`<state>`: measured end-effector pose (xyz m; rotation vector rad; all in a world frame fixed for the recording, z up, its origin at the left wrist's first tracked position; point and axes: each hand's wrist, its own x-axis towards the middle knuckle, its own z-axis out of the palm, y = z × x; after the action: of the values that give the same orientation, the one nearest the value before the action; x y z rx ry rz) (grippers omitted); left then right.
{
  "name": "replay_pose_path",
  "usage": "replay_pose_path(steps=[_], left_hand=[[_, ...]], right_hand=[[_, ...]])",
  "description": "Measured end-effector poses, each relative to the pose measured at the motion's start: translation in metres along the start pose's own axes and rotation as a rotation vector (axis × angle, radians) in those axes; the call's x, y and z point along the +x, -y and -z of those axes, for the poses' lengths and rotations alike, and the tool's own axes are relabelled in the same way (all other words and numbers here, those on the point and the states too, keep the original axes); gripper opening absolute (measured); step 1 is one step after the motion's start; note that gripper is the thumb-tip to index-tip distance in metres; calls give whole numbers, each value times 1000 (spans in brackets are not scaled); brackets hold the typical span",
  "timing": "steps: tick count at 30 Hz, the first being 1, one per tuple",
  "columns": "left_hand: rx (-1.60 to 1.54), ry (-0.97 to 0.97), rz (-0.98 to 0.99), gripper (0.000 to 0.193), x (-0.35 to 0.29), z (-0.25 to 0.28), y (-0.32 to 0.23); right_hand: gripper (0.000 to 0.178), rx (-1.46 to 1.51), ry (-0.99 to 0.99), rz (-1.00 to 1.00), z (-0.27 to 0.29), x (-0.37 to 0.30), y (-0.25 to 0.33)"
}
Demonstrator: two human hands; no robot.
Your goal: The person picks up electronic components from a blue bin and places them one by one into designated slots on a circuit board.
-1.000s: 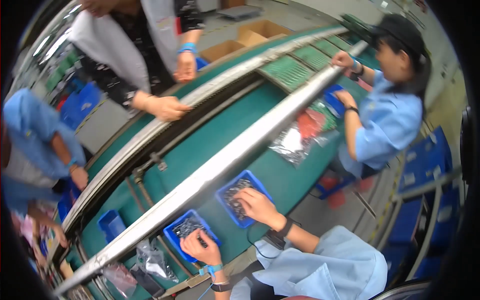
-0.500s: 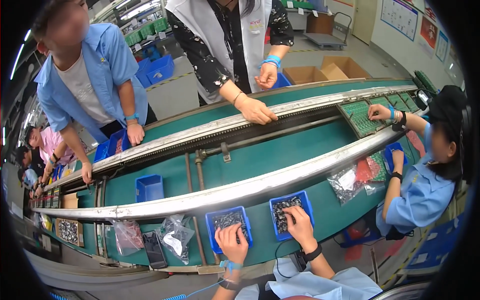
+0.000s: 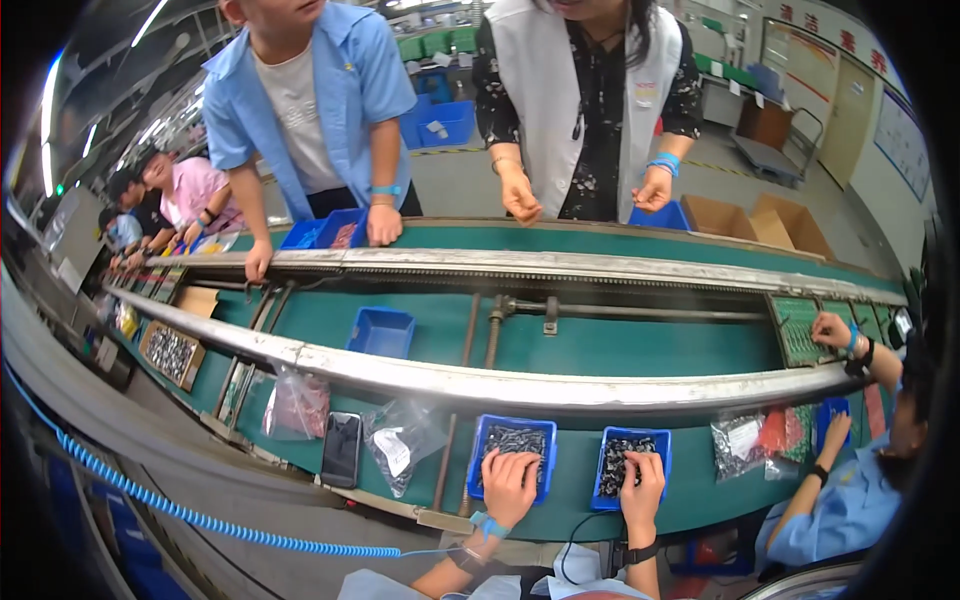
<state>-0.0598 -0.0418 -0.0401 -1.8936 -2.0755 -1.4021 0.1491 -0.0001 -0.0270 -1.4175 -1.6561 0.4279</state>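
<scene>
Two blue bins stand side by side in front of me, both holding small dark parts. Over the near side of the left bin (image 3: 549,493) lies my left hand (image 3: 510,487), its fingers bent together and dipping to the dark, slim parts (image 3: 515,440). Its fingertips are hidden. My right hand (image 3: 641,488) is at the right bin (image 3: 665,450), thumb and fingers drawn together in a pinch over the black and silvery parts (image 3: 613,468). Whatever either hand grips is too small or covered to make out. A blue wrist strap (image 3: 490,525) circles my left wrist.
Left of the bins lie a clear bag (image 3: 398,455), a phone (image 3: 342,450) and a bag of reddish parts (image 3: 297,405). Beyond a metal rail (image 3: 480,383) sits another blue bin (image 3: 381,333). At right, a co-worker's hand (image 3: 830,328) works on green boards (image 3: 797,335).
My view has swung left, so the scene sits further right. Both my hands stay at their bins. The person across has lifted a hand off the rail.
</scene>
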Motion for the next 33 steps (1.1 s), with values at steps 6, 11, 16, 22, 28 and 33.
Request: replay_pose_path(steps=[6, 11, 16, 22, 28, 33], left_hand=[[-25, -7, 13, 10, 1, -3, 2], [-70, -6, 9, 13, 3, -1, 2], [-46, -10, 19, 10, -4, 2, -1], [-100, 53, 45, 9, 11, 0, 0], [-14, 76, -40, 13, 9, -2, -1], [33, 96, -114, 15, 4, -1, 6]], right_hand=[[11, 10, 19, -2, -2, 4, -1], [9, 6, 31, 6, -2, 3, -2], [9, 23, 101, -16, 1, -8, -1], [8, 24, 12, 15, -7, 1, -11], [9, -6, 66, 32, -6, 8, -3], [12, -44, 15, 20, -6, 3, -3]])
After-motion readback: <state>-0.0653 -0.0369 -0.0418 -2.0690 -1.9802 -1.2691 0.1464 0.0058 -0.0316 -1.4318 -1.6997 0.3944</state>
